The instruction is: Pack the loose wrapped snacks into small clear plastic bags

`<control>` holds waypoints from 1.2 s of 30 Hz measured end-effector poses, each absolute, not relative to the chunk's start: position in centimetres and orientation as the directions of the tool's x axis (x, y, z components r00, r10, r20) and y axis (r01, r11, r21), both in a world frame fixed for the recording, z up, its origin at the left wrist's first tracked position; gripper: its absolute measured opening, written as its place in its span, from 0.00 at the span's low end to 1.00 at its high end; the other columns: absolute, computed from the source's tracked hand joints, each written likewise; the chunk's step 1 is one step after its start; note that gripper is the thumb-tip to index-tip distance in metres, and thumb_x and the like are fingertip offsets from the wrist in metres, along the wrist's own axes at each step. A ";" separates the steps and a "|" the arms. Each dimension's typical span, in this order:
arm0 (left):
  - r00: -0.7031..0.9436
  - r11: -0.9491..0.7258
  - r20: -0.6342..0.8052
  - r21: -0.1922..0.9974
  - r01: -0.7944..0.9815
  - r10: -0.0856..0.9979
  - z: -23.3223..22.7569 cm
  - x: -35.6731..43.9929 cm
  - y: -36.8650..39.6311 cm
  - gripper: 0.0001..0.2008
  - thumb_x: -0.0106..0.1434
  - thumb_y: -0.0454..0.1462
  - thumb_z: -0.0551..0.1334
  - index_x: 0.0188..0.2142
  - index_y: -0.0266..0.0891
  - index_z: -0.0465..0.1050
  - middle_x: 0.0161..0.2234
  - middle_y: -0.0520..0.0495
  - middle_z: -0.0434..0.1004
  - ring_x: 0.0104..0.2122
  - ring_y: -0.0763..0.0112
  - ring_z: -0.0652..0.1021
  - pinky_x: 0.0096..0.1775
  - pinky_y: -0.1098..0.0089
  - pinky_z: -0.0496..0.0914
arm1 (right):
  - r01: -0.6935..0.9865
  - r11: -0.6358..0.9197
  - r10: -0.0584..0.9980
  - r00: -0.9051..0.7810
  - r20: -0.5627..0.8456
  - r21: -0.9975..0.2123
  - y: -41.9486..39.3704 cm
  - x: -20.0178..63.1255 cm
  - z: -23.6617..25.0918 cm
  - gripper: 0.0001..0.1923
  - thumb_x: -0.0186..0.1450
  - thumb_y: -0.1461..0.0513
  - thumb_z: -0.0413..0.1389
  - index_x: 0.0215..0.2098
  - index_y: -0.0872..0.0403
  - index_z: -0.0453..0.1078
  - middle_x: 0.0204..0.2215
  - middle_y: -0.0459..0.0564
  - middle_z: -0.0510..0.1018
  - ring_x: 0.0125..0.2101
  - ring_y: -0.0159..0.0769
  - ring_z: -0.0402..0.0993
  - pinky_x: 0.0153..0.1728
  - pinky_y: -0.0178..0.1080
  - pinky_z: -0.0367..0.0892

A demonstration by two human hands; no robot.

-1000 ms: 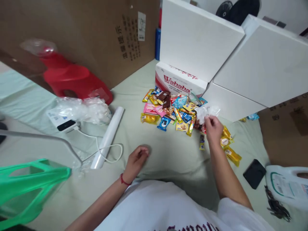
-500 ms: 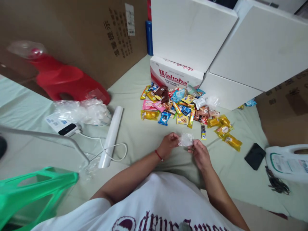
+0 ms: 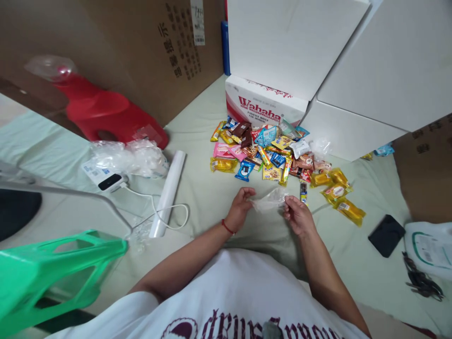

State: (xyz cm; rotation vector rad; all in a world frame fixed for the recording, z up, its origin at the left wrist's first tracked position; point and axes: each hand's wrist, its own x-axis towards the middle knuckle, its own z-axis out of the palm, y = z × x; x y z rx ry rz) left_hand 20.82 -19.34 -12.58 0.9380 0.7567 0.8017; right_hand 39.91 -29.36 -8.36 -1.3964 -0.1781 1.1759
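Observation:
A clear plastic bag (image 3: 270,199) is stretched between my two hands, above the pale green sheet (image 3: 208,202). My left hand (image 3: 240,207), with a red cord at the wrist, pinches its left end. Its right end is gripped by the thumb and fingers of my right hand (image 3: 298,214). Just beyond lies a heap of small wrapped snacks, among them a blue packet (image 3: 244,170), a yellow cookie packet (image 3: 271,173) and a pink packet (image 3: 223,150). A small dark-and-yellow packet (image 3: 303,193) lies close to my right fingers.
Behind the snacks stands a Wahaba-lettered carton (image 3: 264,101) under white panels. More yellow packets (image 3: 348,211) and a black flat object (image 3: 386,235) lie right. Left are a red jug (image 3: 106,113), bunched clear plastic (image 3: 130,157), a white roll (image 3: 168,193), a cable and a green stool (image 3: 63,254).
The bag, bunched small between my fingers before, is now drawn out wider. My hands have moved slightly apart. The whole view has shifted a little.

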 end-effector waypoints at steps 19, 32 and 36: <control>0.648 -0.299 0.044 0.910 0.288 0.760 -11.1 22.4 -21.4 0.05 0.66 0.40 0.63 0.37 0.41 0.74 0.27 0.52 0.73 0.28 0.71 0.72 0.34 0.70 0.63 | -0.436 -0.224 0.845 0.360 -0.397 -0.872 -30.7 37.9 -8.9 0.23 0.51 0.48 0.75 0.38 0.49 0.77 0.38 0.47 0.81 0.40 0.37 0.76 0.47 0.41 0.73; 0.430 0.554 -0.420 0.794 -0.253 0.799 -13.1 21.0 -18.9 0.18 0.54 0.46 0.74 0.34 0.40 0.69 0.32 0.52 0.81 0.31 0.73 0.79 0.35 0.71 0.72 | -0.414 -0.252 0.779 0.450 -0.437 -0.875 -30.7 39.3 -9.4 0.22 0.49 0.47 0.75 0.29 0.51 0.75 0.28 0.43 0.73 0.30 0.30 0.68 0.35 0.35 0.71; 0.421 0.642 -0.494 0.669 -0.374 0.761 -13.1 20.0 -18.1 0.17 0.53 0.41 0.73 0.34 0.40 0.67 0.37 0.49 0.82 0.35 0.71 0.82 0.39 0.70 0.75 | -0.384 -0.348 0.733 0.457 -0.504 -0.855 -32.1 40.4 -9.6 0.24 0.47 0.46 0.76 0.28 0.52 0.74 0.27 0.44 0.74 0.28 0.31 0.69 0.30 0.35 0.71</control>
